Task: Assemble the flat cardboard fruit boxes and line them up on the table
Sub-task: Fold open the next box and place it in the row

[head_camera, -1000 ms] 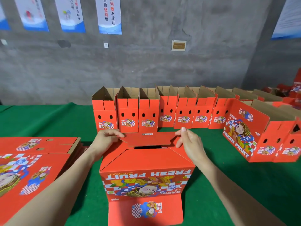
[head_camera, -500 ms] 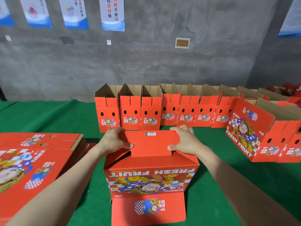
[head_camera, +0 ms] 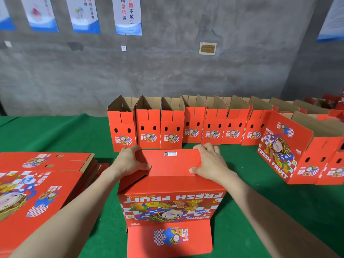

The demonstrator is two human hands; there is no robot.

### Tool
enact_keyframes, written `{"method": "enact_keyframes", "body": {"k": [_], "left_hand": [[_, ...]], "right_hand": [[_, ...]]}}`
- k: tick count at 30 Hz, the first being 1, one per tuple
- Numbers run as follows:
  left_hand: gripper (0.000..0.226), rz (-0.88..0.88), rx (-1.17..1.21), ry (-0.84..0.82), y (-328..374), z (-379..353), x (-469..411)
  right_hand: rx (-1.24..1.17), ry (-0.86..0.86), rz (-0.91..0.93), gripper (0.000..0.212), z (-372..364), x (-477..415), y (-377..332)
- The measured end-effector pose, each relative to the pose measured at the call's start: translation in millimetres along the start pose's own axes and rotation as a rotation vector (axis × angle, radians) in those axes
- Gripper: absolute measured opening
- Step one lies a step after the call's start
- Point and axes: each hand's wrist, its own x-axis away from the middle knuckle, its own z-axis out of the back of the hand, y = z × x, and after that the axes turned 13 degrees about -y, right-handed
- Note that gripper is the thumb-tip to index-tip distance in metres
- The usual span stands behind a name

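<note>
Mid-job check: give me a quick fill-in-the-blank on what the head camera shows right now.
1. The left hand and right hand both hold a flap bearing a small ____ sticker.
2. The table is covered in ____ cloth.
3. The stack of flat boxes lies on the person's ____ side.
4. The box under the hands reads FRESH ____.
Missing: barcode; green; left; FRUIT.

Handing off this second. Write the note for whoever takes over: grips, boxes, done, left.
Left grip and right grip, bare hands, hold the ends of the barcoded flap atop the upside-down fruit box in front.
Done: row of assembled boxes along the far side of the green table.
Left: tuck this flap, add the box to the row, then build the flat stack at left.
</note>
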Motion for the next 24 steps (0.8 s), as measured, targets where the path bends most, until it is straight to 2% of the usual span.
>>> {"method": "enact_keyframes", "body": {"k": [5,6,8,9,10,11,13,15,16,18,19,21,24], "left_hand": [[0.065,-0.005,0.118,-0.043,-1.5,2.2,2.3],[0.062,-0.018,0.144,-0.055,-1.8,3.4,2.5],[0.057,-0.046,0.210,-0.091,-2.8,5.9,2.9],[0.057,-0.053,0.252,-0.111,-3.4,7.0,3.3],[0.056,-0.054,0.301,-0.131,-4.2,7.8,3.7],[0.054,-0.051,0.349,-0.149,-5.0,7.8,4.3],[0.051,-0.037,0.450,-0.171,-6.2,6.4,6.2],[0.061,0.015,0.492,-0.169,-6.9,6.0,11.7],[0.072,0.051,0.420,-0.148,-8.4,6.7,14.6],[0.088,0.107,0.230,-0.071,-13.4,10.1,17.5],[0.088,0.115,0.188,-0.009,-15.2,12.8,18.2],[0.077,0.078,0.206,0.152,-15.8,20.9,18.1],[0.051,-0.009,0.414,0.380,-17.7,33.1,14.7]], "right_hand": [[-0.176,-0.044,0.053,0.072,4.4,3.4,7.1],[-0.356,-0.034,0.089,0.067,6.0,4.9,11.2],[-0.928,0.055,0.094,0.051,11.9,10.5,16.9],[-1.170,0.122,0.027,0.044,11.7,11.6,22.7],[-1.281,0.158,-0.087,0.038,8.9,13.1,30.2],[-1.252,0.122,-0.214,0.032,2.8,16.6,37.9],[-1.097,-0.148,-0.375,0.027,-18.2,25.5,47.1],[-1.071,-0.423,-0.379,0.044,-36.5,37.2,48.8],[-1.101,-0.488,-0.347,0.051,-40.5,39.9,49.3],[-1.141,-0.520,-0.266,0.056,-37.9,40.9,48.1],[-1.167,-0.509,-0.234,0.055,-33.9,39.5,46.9],[-1.265,-0.466,-0.161,0.054,-22.4,35.5,42.8],[-1.396,-0.365,-0.001,0.053,0.3,32.0,37.7]]}}
